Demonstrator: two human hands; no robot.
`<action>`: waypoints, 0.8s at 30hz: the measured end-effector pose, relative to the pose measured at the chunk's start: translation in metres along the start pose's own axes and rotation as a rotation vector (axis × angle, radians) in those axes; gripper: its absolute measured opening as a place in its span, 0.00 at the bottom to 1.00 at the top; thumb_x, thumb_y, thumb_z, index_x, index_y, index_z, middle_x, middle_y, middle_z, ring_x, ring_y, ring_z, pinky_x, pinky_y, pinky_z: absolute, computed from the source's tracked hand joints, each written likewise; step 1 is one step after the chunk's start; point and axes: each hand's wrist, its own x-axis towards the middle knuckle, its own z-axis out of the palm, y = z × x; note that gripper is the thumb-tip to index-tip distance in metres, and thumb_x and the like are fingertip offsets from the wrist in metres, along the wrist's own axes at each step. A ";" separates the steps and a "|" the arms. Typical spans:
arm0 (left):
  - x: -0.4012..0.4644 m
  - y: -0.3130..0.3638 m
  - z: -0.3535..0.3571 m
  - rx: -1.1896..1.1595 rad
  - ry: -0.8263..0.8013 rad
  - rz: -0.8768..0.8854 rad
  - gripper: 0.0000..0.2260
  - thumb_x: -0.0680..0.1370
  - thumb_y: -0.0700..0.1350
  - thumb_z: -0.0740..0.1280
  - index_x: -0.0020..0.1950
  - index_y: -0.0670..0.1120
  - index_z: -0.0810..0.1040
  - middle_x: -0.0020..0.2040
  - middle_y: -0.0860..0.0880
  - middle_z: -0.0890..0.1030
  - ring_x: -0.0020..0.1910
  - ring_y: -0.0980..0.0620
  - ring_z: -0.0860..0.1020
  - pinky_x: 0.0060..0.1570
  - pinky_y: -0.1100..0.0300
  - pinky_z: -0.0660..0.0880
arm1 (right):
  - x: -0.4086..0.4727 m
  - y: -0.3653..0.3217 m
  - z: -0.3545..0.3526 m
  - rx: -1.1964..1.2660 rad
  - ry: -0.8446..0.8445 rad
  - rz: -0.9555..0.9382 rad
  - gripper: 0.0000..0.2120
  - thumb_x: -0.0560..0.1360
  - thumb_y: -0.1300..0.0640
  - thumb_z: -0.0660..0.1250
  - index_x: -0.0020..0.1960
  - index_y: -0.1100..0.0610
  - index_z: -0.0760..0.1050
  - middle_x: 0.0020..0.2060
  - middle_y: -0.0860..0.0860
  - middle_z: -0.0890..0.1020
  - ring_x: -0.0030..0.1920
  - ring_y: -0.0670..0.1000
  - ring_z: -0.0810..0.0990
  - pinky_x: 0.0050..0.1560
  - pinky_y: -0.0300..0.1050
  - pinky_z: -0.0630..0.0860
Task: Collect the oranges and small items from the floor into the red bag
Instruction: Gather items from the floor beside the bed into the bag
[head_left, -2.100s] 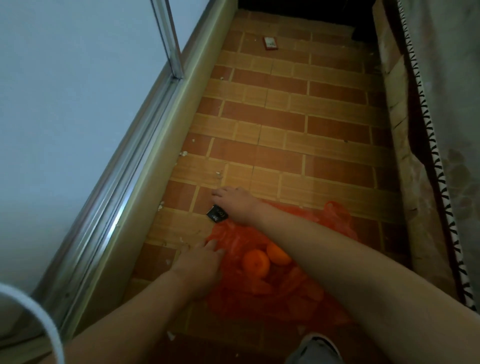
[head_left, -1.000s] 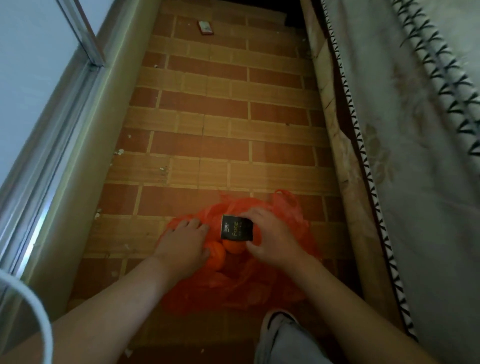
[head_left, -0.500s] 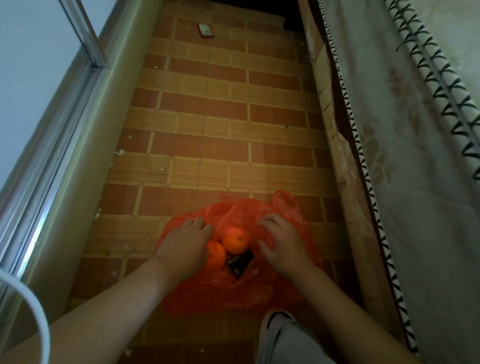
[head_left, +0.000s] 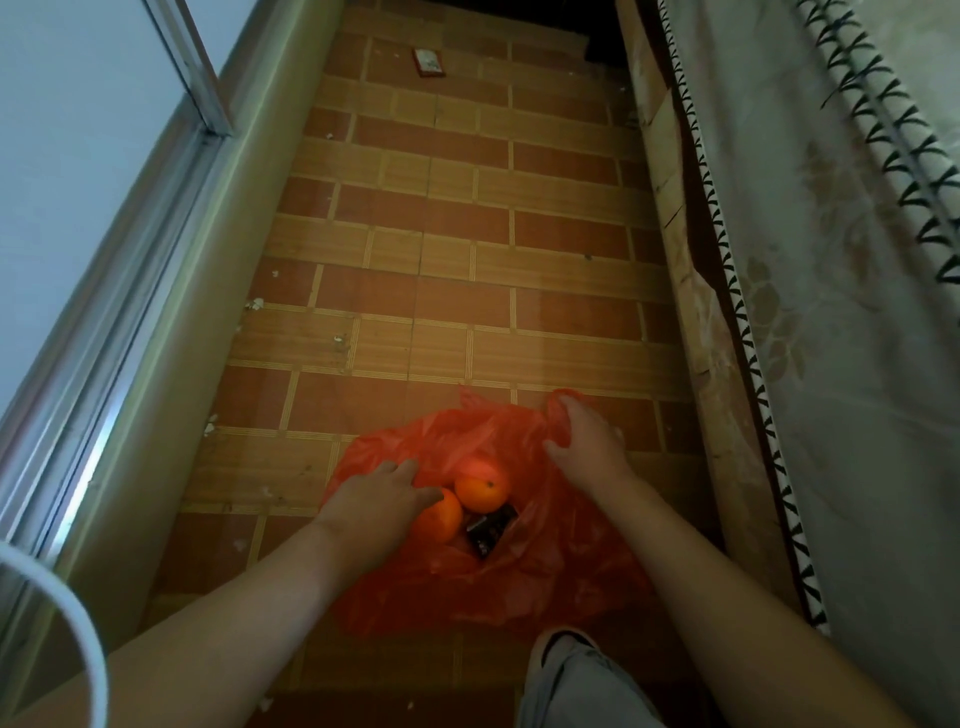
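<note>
Red bag (head_left: 524, 582): spread open on brick-pattern floor (head_left: 467, 270), beside bed drape (head_left: 831, 312). Inside: two oranges (head_left: 482, 491) touching, small black packet (head_left: 488, 530) just beside them. Left hand (head_left: 374, 501): fingers straight, resting on bag against nearer orange. Right hand (head_left: 587, 441): fingers curled round far rim of bag. Small red-edged card (head_left: 429, 63): far up floor, well apart.

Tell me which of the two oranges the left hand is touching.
The nearer, lower orange: the left hand lies against its left side. The other orange sits just beyond it, clear of the hand, beside the black packet in the red bag.
</note>
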 end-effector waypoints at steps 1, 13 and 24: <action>0.001 0.000 0.000 0.011 0.008 -0.005 0.27 0.82 0.38 0.61 0.78 0.59 0.65 0.68 0.46 0.67 0.66 0.43 0.71 0.53 0.48 0.77 | -0.002 -0.003 0.000 -0.011 0.032 -0.030 0.31 0.75 0.49 0.74 0.76 0.49 0.67 0.69 0.51 0.78 0.71 0.56 0.75 0.70 0.58 0.67; 0.010 0.006 -0.015 -0.114 0.251 -0.081 0.10 0.81 0.53 0.60 0.53 0.50 0.76 0.53 0.50 0.80 0.54 0.47 0.80 0.46 0.53 0.76 | -0.047 -0.048 -0.016 -0.039 0.242 -0.153 0.18 0.75 0.39 0.72 0.58 0.50 0.82 0.53 0.47 0.86 0.54 0.51 0.83 0.62 0.51 0.69; -0.004 -0.003 -0.055 -0.374 0.501 -0.250 0.11 0.75 0.54 0.69 0.54 0.52 0.78 0.51 0.51 0.82 0.50 0.46 0.82 0.46 0.52 0.80 | -0.067 -0.077 -0.059 -0.077 0.545 -0.412 0.07 0.77 0.51 0.69 0.48 0.54 0.81 0.44 0.48 0.78 0.47 0.51 0.77 0.54 0.52 0.71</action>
